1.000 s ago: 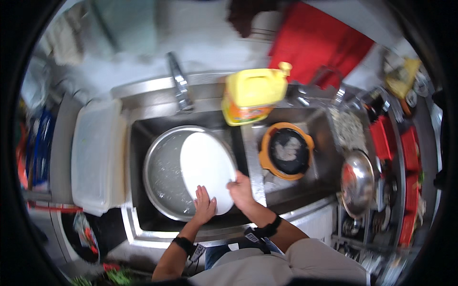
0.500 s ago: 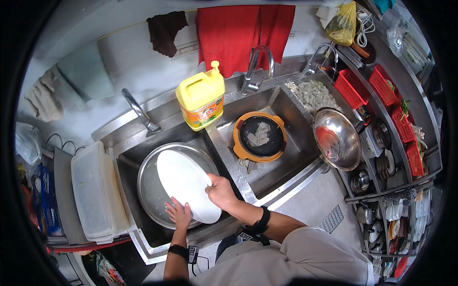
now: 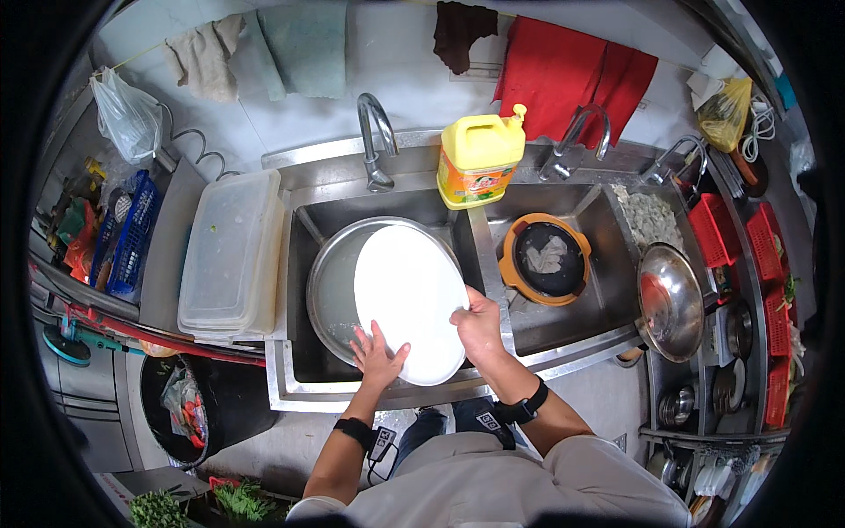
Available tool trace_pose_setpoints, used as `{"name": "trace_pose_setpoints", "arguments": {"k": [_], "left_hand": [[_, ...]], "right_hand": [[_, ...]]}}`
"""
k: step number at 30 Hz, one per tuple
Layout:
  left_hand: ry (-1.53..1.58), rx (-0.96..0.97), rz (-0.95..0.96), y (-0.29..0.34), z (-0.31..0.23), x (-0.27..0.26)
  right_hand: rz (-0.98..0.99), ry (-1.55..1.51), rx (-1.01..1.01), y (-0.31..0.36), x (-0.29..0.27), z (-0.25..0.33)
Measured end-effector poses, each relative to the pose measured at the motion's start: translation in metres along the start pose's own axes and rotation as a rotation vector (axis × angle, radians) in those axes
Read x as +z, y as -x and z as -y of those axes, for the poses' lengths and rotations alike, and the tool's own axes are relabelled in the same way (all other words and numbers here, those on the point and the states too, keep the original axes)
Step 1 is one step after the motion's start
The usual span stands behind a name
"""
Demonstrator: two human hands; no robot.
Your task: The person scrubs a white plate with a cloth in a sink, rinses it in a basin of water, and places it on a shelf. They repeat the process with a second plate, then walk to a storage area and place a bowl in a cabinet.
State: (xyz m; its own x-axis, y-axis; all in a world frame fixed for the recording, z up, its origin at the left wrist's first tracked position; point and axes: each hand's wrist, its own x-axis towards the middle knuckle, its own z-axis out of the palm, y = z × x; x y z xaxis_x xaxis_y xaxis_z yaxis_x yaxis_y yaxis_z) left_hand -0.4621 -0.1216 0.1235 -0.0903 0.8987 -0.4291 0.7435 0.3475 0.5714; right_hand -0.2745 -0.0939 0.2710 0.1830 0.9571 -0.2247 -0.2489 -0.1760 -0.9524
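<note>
A large white oval plate (image 3: 409,295) is tilted over a wide round metal basin (image 3: 327,304) in the left sink. My right hand (image 3: 480,327) grips the plate's right rim, thumb on the upper face and the other fingers mostly hidden. Against the lower left edge of the plate lies my left hand (image 3: 380,359), fingers spread. Cloudy liquid seems to fill the basin, partly covered by the plate. In the right sink, a crumpled pale cloth (image 3: 547,255) rests in a black pan with an orange rim (image 3: 581,280).
A yellow jug (image 3: 480,158) stands on the divider between the sinks. Metal faucets (image 3: 377,145) rise behind. A steel bowl (image 3: 673,304) leans at the right near red baskets (image 3: 715,231). At the left are a lidded plastic box (image 3: 231,251) and a black bin (image 3: 238,414).
My view has turned left, so the sinks sit further right in it and the bin has come into sight. The plate now faces up more fully, still in my right hand's grip.
</note>
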Motion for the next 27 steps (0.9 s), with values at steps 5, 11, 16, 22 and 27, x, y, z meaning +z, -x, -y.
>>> {"name": "trace_pose_setpoints", "arguments": {"k": [5, 11, 16, 22, 27], "left_hand": [[0.079, 0.255, -0.057, 0.019, 0.006, 0.012], [0.157, 0.215, -0.083, 0.033, 0.001, 0.011], [0.28, 0.153, -0.102, 0.035, -0.01, 0.02], [0.341, 0.177, -0.092, 0.034, -0.047, 0.051], [0.33, 0.185, -0.088, 0.036, -0.085, 0.077]], "right_hand": [[0.039, 0.02, 0.013, 0.011, -0.001, 0.001], [0.072, 0.114, -0.013, 0.01, -0.002, 0.001], [0.13, 0.095, 0.01, 0.006, -0.017, 0.016], [0.112, 0.111, -0.008, -0.004, -0.071, 0.034], [0.06, 0.039, -0.036, -0.018, -0.12, 0.042]]}}
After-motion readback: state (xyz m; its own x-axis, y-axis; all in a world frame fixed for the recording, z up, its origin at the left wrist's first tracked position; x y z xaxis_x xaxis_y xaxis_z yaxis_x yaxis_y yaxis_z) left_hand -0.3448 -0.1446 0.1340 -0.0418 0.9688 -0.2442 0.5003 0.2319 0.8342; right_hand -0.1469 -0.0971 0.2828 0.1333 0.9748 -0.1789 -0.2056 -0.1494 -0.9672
